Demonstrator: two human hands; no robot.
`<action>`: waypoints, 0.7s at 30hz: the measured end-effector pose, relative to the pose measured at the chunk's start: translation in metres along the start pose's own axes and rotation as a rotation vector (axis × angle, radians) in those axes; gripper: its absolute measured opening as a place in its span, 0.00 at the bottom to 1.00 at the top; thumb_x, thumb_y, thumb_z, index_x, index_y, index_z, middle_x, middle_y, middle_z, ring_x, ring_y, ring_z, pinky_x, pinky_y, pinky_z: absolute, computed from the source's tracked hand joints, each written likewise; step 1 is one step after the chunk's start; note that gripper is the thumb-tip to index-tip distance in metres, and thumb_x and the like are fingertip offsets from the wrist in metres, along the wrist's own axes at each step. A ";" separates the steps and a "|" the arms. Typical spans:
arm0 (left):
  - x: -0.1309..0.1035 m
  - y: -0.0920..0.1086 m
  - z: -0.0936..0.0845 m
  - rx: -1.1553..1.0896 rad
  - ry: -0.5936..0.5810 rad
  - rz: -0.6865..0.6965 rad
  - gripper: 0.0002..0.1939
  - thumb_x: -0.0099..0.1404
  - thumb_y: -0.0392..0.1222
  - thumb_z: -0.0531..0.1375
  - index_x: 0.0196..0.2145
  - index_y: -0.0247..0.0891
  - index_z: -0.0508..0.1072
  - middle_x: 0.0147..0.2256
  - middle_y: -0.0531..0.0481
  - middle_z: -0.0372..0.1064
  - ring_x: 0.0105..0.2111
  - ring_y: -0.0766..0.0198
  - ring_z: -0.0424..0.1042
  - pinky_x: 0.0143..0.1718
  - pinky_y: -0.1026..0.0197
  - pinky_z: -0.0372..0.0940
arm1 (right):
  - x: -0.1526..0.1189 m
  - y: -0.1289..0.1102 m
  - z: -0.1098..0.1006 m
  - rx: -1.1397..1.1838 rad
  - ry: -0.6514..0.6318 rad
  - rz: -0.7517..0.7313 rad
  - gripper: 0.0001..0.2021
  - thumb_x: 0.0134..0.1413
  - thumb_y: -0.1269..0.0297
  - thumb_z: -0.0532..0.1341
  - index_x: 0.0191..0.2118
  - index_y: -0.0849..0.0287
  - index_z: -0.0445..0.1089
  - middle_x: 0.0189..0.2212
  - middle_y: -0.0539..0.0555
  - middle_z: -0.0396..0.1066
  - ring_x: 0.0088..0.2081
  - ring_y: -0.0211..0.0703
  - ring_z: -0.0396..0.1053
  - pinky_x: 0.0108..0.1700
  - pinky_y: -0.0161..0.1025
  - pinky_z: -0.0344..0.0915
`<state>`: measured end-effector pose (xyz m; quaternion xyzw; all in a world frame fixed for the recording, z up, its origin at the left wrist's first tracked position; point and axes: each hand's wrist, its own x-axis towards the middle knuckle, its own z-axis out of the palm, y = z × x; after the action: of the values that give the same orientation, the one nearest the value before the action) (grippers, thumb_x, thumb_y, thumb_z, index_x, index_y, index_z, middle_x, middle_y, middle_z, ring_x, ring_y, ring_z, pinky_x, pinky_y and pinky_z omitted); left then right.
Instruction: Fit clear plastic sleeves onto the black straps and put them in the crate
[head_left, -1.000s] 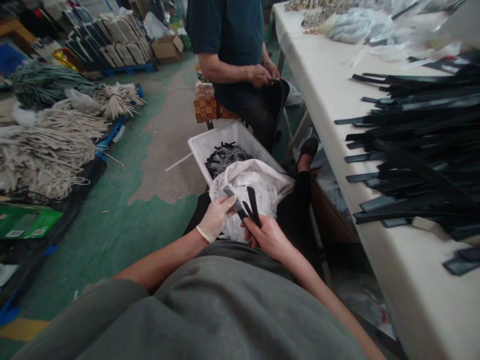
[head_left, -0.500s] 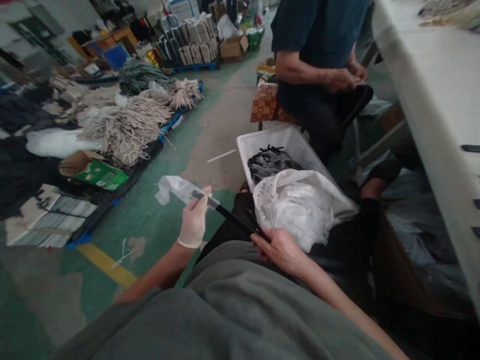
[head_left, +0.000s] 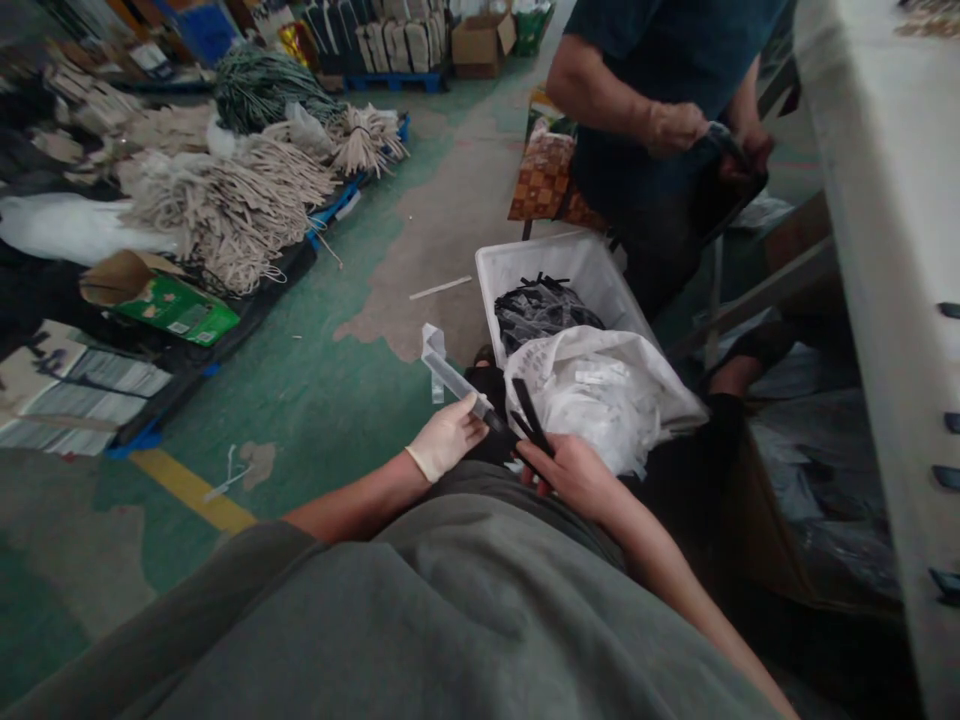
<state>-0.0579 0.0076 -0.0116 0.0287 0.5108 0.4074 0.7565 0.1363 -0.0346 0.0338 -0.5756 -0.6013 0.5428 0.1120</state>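
Note:
My left hand (head_left: 445, 437), in a pale thin glove, pinches a long clear plastic sleeve (head_left: 453, 378) near its lower end. Inside that end sits part of a black strap (head_left: 531, 418). The sleeve's far end is folded over and hangs loose above the floor. My right hand (head_left: 576, 476), bare, is closed around the strap, which is doubled so a free length points up past the fingers. Just beyond my hands, a white sack (head_left: 534, 362) of clear plastic sleeves (head_left: 600, 405) leans on a white bin (head_left: 489, 265). Bagged black straps (head_left: 541, 312) lie inside the bin.
Across from me a co-worker (head_left: 675, 60) handles a dark item. A long pale table (head_left: 862, 200) runs along the right. At left, a pallet carries bundled beige cords (head_left: 225, 220), a green carton (head_left: 187, 310) and stacked flat pieces (head_left: 97, 400).
My left hand has moved right, down the sleeve and closer to my right hand. More of the strap is now covered by plastic. A strap length now sticks up beside my right hand.

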 end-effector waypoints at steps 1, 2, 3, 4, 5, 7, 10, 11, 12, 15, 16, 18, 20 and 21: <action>0.002 0.006 -0.001 -0.017 0.030 0.024 0.08 0.58 0.41 0.67 0.33 0.36 0.73 0.31 0.50 0.73 0.30 0.68 0.72 0.36 0.65 0.67 | -0.007 0.005 -0.003 0.003 -0.004 0.017 0.21 0.63 0.50 0.51 0.26 0.58 0.69 0.20 0.51 0.74 0.21 0.39 0.71 0.27 0.34 0.62; 0.004 0.010 -0.003 -0.027 0.047 0.040 0.07 0.59 0.41 0.67 0.33 0.36 0.73 0.31 0.51 0.73 0.30 0.69 0.72 0.35 0.66 0.67 | -0.013 0.009 -0.005 -0.011 0.000 0.040 0.21 0.63 0.50 0.51 0.26 0.58 0.69 0.19 0.50 0.73 0.20 0.39 0.70 0.27 0.34 0.62; 0.005 0.011 -0.004 -0.030 0.052 0.044 0.07 0.60 0.41 0.66 0.33 0.36 0.73 0.31 0.51 0.73 0.30 0.69 0.72 0.35 0.66 0.67 | -0.017 0.013 -0.005 -0.037 0.013 0.061 0.21 0.63 0.50 0.51 0.25 0.57 0.69 0.18 0.50 0.73 0.19 0.39 0.70 0.26 0.34 0.61; 0.005 0.009 -0.004 -0.024 0.049 0.025 0.06 0.60 0.41 0.66 0.33 0.37 0.74 0.32 0.51 0.74 0.31 0.69 0.72 0.36 0.66 0.67 | -0.018 0.014 -0.004 -0.068 0.032 0.075 0.21 0.63 0.50 0.51 0.26 0.57 0.68 0.18 0.50 0.73 0.19 0.38 0.69 0.26 0.34 0.61; 0.006 0.005 -0.003 -0.016 0.030 -0.018 0.06 0.61 0.42 0.65 0.33 0.37 0.74 0.32 0.50 0.74 0.31 0.68 0.73 0.36 0.65 0.67 | -0.015 0.014 -0.002 -0.108 0.050 0.080 0.20 0.63 0.51 0.51 0.26 0.57 0.68 0.19 0.50 0.73 0.19 0.38 0.69 0.25 0.34 0.60; 0.005 -0.008 0.002 -0.010 -0.065 -0.129 0.06 0.63 0.42 0.63 0.33 0.37 0.75 0.34 0.48 0.75 0.32 0.66 0.73 0.37 0.63 0.68 | -0.002 0.009 0.003 -0.206 0.095 0.070 0.18 0.64 0.54 0.51 0.28 0.56 0.68 0.19 0.51 0.73 0.19 0.39 0.69 0.26 0.35 0.58; 0.005 -0.019 0.013 -0.071 -0.185 -0.195 0.09 0.65 0.43 0.60 0.34 0.35 0.76 0.35 0.46 0.75 0.34 0.63 0.74 0.38 0.62 0.69 | 0.015 -0.001 0.005 -0.288 0.159 0.059 0.16 0.64 0.56 0.51 0.31 0.56 0.70 0.21 0.51 0.74 0.20 0.39 0.69 0.26 0.35 0.57; 0.006 -0.018 0.015 -0.097 -0.186 -0.172 0.10 0.66 0.44 0.59 0.34 0.35 0.76 0.35 0.47 0.75 0.34 0.64 0.74 0.38 0.63 0.69 | 0.017 -0.002 0.003 -0.278 0.173 0.059 0.16 0.64 0.55 0.51 0.31 0.56 0.70 0.21 0.51 0.73 0.20 0.39 0.69 0.26 0.35 0.57; 0.007 -0.015 0.016 -0.123 -0.161 -0.135 0.10 0.66 0.44 0.59 0.34 0.36 0.76 0.35 0.48 0.75 0.34 0.65 0.74 0.37 0.64 0.69 | 0.016 -0.002 0.000 -0.250 0.180 0.060 0.17 0.64 0.54 0.51 0.31 0.56 0.70 0.20 0.51 0.73 0.19 0.39 0.69 0.25 0.35 0.56; 0.012 -0.005 0.012 -0.171 -0.053 -0.043 0.08 0.66 0.44 0.60 0.34 0.38 0.75 0.32 0.51 0.74 0.32 0.69 0.73 0.37 0.66 0.68 | 0.004 0.006 -0.009 -0.154 0.184 0.101 0.19 0.63 0.52 0.51 0.28 0.57 0.69 0.18 0.50 0.72 0.18 0.38 0.68 0.24 0.35 0.57; 0.013 -0.005 0.009 -0.178 -0.023 -0.047 0.08 0.66 0.44 0.60 0.33 0.38 0.74 0.31 0.51 0.73 0.31 0.69 0.73 0.36 0.66 0.68 | 0.001 0.010 -0.011 -0.146 0.187 0.117 0.20 0.63 0.51 0.50 0.27 0.57 0.69 0.18 0.50 0.71 0.17 0.38 0.67 0.24 0.35 0.57; 0.017 -0.009 0.003 -0.187 0.017 -0.102 0.09 0.65 0.44 0.61 0.32 0.37 0.73 0.29 0.51 0.72 0.30 0.68 0.73 0.36 0.64 0.69 | -0.002 0.015 -0.010 -0.170 0.188 0.126 0.21 0.63 0.50 0.50 0.27 0.57 0.70 0.18 0.51 0.72 0.17 0.39 0.67 0.24 0.36 0.57; 0.019 -0.018 -0.003 -0.197 0.031 -0.163 0.09 0.65 0.45 0.60 0.31 0.36 0.73 0.30 0.49 0.72 0.31 0.67 0.73 0.38 0.63 0.69 | 0.000 0.017 -0.006 -0.217 0.168 0.113 0.21 0.62 0.50 0.51 0.27 0.57 0.71 0.19 0.51 0.73 0.18 0.39 0.67 0.24 0.36 0.56; 0.020 -0.021 -0.005 -0.201 0.028 -0.180 0.09 0.66 0.45 0.60 0.32 0.36 0.74 0.31 0.49 0.73 0.31 0.67 0.74 0.38 0.62 0.69 | 0.001 0.017 -0.004 -0.241 0.154 0.109 0.21 0.62 0.50 0.51 0.27 0.57 0.71 0.19 0.52 0.73 0.19 0.40 0.67 0.25 0.36 0.55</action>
<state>-0.0461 0.0049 -0.0390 -0.0989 0.4784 0.3876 0.7818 0.1485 -0.0363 0.0213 -0.6567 -0.6196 0.4260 0.0584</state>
